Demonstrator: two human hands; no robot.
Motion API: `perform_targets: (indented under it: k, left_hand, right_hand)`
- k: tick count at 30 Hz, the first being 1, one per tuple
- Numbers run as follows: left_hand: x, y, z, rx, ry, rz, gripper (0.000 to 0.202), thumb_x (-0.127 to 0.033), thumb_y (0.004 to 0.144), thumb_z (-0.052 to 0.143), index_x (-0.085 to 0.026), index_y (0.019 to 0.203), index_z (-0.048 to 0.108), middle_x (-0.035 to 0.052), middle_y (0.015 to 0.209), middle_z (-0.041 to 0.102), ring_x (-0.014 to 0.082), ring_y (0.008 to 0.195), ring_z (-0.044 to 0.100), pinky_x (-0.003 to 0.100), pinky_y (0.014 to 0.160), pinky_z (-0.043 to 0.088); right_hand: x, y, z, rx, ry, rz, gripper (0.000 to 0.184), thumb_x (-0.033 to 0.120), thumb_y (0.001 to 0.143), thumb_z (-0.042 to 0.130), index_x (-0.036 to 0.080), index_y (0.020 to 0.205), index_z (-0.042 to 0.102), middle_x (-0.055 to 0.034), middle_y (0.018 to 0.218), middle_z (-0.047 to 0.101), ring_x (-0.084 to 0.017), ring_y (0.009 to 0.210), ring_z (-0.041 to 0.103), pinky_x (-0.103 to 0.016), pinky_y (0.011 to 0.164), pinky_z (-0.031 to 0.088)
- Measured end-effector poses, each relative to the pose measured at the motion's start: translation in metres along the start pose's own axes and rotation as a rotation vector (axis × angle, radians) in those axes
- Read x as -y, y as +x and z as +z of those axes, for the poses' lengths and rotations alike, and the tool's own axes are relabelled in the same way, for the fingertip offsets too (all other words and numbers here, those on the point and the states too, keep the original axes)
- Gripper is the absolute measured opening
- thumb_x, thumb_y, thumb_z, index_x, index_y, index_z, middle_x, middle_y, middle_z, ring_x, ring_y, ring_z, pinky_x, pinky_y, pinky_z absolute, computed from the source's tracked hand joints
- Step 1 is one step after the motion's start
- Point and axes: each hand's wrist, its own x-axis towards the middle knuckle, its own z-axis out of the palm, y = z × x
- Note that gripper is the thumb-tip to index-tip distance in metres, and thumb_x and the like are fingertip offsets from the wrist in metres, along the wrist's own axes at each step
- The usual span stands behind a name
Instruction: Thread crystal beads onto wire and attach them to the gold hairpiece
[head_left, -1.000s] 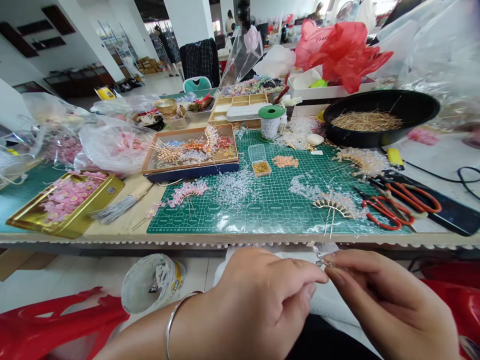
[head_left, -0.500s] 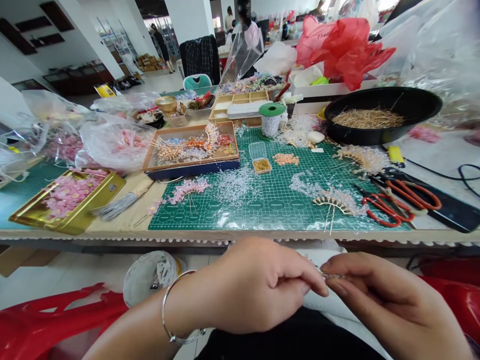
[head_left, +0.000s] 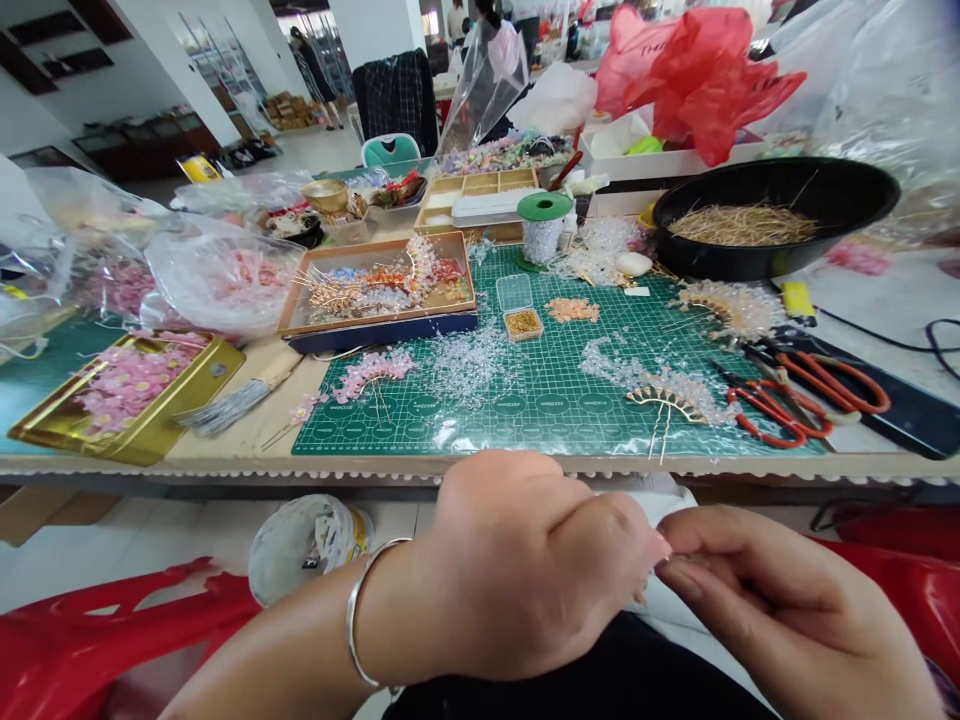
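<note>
Two hands sit nearest the lens. The left hand (head_left: pixel 525 570), with a metal bangle (head_left: pixel 361 615) on its wrist, is curled, and the right hand (head_left: pixel 780 600) is curled toward it. Their fingertips (head_left: pixel 675 572) meet at a pinch. I cannot confirm what is pinched: any small piece is hidden by the fingers, and the left hand is blurred. A white cloth (head_left: pixel 664 505) lies just behind the hands. Below the left forearm stand a plastic tub (head_left: pixel 307 550) and a red stool (head_left: pixel 112 610).

Beyond the table edge (head_left: pixel 225 465), a green cutting mat (head_left: pixel 540 420) carries loose crystal beads (head_left: pixel 469 365), a pink beaded spray (head_left: pixel 373 370) and a gold fan hairpin (head_left: pixel 664 400). Red-handled pliers (head_left: pixel 780 415) lie to its right. Farther off are a gold tin (head_left: pixel 206 375) and a black basin (head_left: pixel 780 265) of gold pins (head_left: pixel 742 225).

Risk assessment: a thin piece could slip from this pinch if finger pressure eases, and it could drop into the cloth or to the floor. Sleeve or wrist contact could scatter the loose beads.
</note>
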Motion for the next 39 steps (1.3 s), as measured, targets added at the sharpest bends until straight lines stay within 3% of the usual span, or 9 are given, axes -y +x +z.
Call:
perform_targets:
  k: [7, 17, 19, 23, 27, 29, 32, 37, 39]
  left_hand:
    - [0.008, 0.003, -0.001, 0.012, -0.138, -0.123, 0.017, -0.024, 0.089, 0.064, -0.017, 0.073, 0.061, -0.0068, 0.051, 0.055, 0.0082, 0.045, 0.042, 0.026, 0.048, 0.029]
    - [0.009, 0.004, -0.008, 0.124, -0.191, -0.206, 0.021, -0.027, 0.092, 0.060, -0.018, 0.074, 0.063, -0.0062, 0.053, 0.055, 0.0086, 0.048, 0.046, 0.026, 0.051, 0.030]
    - [0.014, 0.008, -0.010, 0.235, -0.299, -0.317, 0.020, -0.029, 0.090, 0.064, -0.018, 0.073, 0.064, -0.0082, 0.050, 0.049, 0.0076, 0.047, 0.043, 0.023, 0.050, 0.030]
    - [0.030, 0.014, -0.001, 0.646, -0.751, -0.591, 0.011, -0.029, 0.081, 0.073, -0.019, 0.078, 0.068, -0.0113, 0.048, 0.036, 0.0062, 0.044, 0.035, 0.018, 0.042, 0.026]
    - [0.043, 0.009, 0.017, 0.954, -1.232, -0.525, 0.008, -0.015, 0.086, 0.062, -0.017, 0.086, 0.070, -0.0069, 0.064, 0.061, 0.0073, 0.052, 0.052, 0.017, 0.052, 0.044]
    - [0.046, 0.008, 0.018, 0.935, -1.224, -0.416, 0.013, -0.017, 0.088, 0.062, -0.016, 0.097, 0.071, -0.0008, 0.085, 0.071, 0.0115, 0.073, 0.065, 0.022, 0.073, 0.054]
    - [0.046, 0.010, 0.009, 0.777, -1.132, -0.327, 0.027, -0.019, 0.087, 0.065, -0.015, 0.113, 0.068, 0.0080, 0.116, 0.069, 0.0186, 0.111, 0.063, 0.031, 0.101, 0.048]
    - [0.029, 0.007, 0.006, 0.717, -1.313, -0.668, 0.010, -0.021, 0.088, 0.062, -0.017, 0.094, 0.069, -0.0013, 0.077, 0.066, 0.0098, 0.069, 0.060, 0.019, 0.063, 0.050]
    - [0.022, 0.002, 0.013, 0.621, -1.395, -0.753, 0.003, -0.018, 0.084, 0.067, -0.016, 0.085, 0.069, -0.0032, 0.072, 0.064, 0.0077, 0.065, 0.058, 0.018, 0.064, 0.048]
  right_hand:
    - [0.001, 0.001, 0.001, -0.055, 0.139, -0.023, 0.008, 0.028, 0.087, 0.070, 0.033, 0.093, 0.069, 0.0065, 0.071, 0.073, -0.012, 0.054, 0.069, -0.012, 0.048, 0.054]
    - [-0.004, 0.003, 0.000, 0.123, 0.304, 0.113, 0.013, 0.035, 0.088, 0.069, 0.028, 0.078, 0.071, 0.0028, 0.061, 0.065, -0.012, 0.050, 0.060, -0.016, 0.046, 0.049]
    - [-0.004, 0.005, -0.001, 0.145, 0.349, 0.142, 0.014, 0.037, 0.087, 0.071, 0.028, 0.077, 0.072, 0.0024, 0.061, 0.066, -0.013, 0.050, 0.060, -0.017, 0.046, 0.050]
    - [-0.006, 0.010, -0.004, 0.251, 0.470, 0.133, 0.006, 0.036, 0.085, 0.074, 0.030, 0.084, 0.076, 0.0022, 0.064, 0.069, -0.013, 0.053, 0.064, -0.018, 0.051, 0.053]
    - [-0.011, 0.018, -0.010, 0.311, 0.562, 0.061, 0.007, 0.031, 0.084, 0.077, 0.035, 0.090, 0.077, 0.0037, 0.071, 0.071, -0.013, 0.060, 0.067, -0.020, 0.057, 0.055]
    - [-0.013, 0.022, -0.013, 0.316, 0.599, 0.102, 0.005, 0.033, 0.084, 0.077, 0.036, 0.088, 0.077, 0.0050, 0.070, 0.070, -0.011, 0.059, 0.064, -0.019, 0.056, 0.052]
    - [-0.011, 0.030, -0.020, 0.356, 0.526, 0.087, 0.003, 0.032, 0.085, 0.076, 0.034, 0.087, 0.077, 0.0044, 0.071, 0.069, -0.012, 0.062, 0.063, -0.020, 0.058, 0.051]
    - [-0.001, 0.038, -0.031, 0.469, 0.194, -0.067, 0.015, 0.025, 0.094, 0.062, 0.032, 0.091, 0.074, 0.0044, 0.071, 0.067, -0.013, 0.066, 0.063, -0.023, 0.065, 0.050]
    - [-0.002, 0.034, -0.033, 0.395, 0.077, -0.068, 0.016, 0.024, 0.094, 0.062, 0.035, 0.101, 0.072, 0.0046, 0.081, 0.070, -0.014, 0.074, 0.066, -0.022, 0.069, 0.052]
